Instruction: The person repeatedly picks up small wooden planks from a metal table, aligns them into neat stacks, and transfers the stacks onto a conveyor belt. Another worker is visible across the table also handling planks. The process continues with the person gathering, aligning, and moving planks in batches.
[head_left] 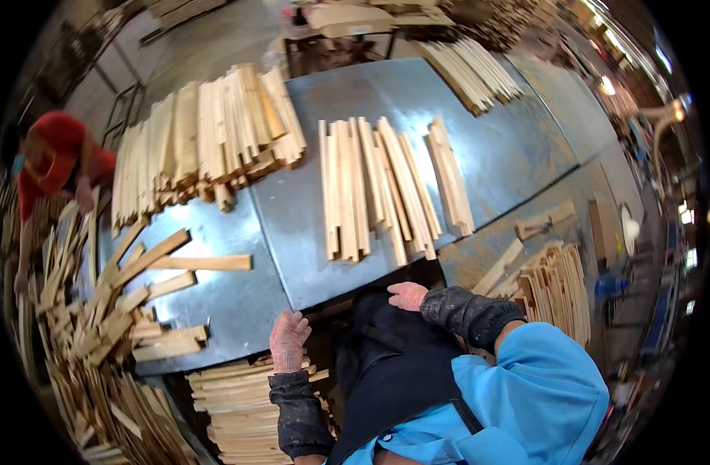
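Both my hands wear pale pinkish gloves, with dark sleeve covers on the forearms. My left hand (290,339) is at the table's front edge, fingers loosely apart and nothing visible in them. Close to my black apron (386,341), my right hand (407,295) points leftward, fingers extended, holding nothing I can see. Beyond it on the metal table (293,209) lies a loose row of wooden strips (370,190). A narrower bunch of strips (450,174) lies just to their right. Below my left hand is a stack of wood strips (242,411).
A large pile of strips (208,132) covers the table's far left, another bunch (475,74) its far right. Jumbled offcuts (130,302) spill over the left edge. Upright strips (555,294) stand at right. A person in red (56,159) works at far left.
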A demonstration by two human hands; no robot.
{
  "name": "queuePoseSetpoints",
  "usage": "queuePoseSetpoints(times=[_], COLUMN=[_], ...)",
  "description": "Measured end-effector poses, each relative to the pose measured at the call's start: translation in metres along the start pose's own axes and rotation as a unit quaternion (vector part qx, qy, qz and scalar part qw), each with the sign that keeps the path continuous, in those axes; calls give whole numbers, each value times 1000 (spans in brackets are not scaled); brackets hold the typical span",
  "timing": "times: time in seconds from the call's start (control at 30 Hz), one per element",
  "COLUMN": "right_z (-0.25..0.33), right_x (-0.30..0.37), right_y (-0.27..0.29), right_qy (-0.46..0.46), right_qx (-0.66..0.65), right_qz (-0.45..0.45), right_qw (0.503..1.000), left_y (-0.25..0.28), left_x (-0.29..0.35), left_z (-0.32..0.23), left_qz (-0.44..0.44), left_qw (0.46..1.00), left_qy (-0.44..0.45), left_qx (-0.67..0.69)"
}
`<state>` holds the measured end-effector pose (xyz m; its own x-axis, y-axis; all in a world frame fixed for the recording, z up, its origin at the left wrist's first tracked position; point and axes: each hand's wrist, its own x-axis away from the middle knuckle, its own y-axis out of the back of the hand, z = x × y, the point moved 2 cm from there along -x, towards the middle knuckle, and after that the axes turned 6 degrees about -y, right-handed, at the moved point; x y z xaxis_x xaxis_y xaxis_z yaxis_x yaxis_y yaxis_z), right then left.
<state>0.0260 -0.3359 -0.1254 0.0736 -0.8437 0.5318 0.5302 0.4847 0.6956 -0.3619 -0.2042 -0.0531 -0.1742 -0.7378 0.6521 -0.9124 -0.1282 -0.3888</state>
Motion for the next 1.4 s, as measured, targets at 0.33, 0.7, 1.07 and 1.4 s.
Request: queuePoseSetpoints(times=[0.33,0.7,1.07,1.4], right_z=[-141,-295,-218,-209], right_x=[44,-47,-132,-136], right_y=[165,296,267,284], right_qy=[-261,-436,-337,-374], right_qx=[-238,-214,-164,-218], right_qz=[-313,-314,-256,-196], right_qw=[882,816,891,880], left_y=[-189,-289,-343,-363], left_x=[-141,-302,-290,-257], left_z=[-15,7,50,39], left_qz=[82,54,33,115], left_qw=[875,619,625,961], left_qy=[-171,-189,-156,-37], left_qx=[-446,-760,-764,-250])
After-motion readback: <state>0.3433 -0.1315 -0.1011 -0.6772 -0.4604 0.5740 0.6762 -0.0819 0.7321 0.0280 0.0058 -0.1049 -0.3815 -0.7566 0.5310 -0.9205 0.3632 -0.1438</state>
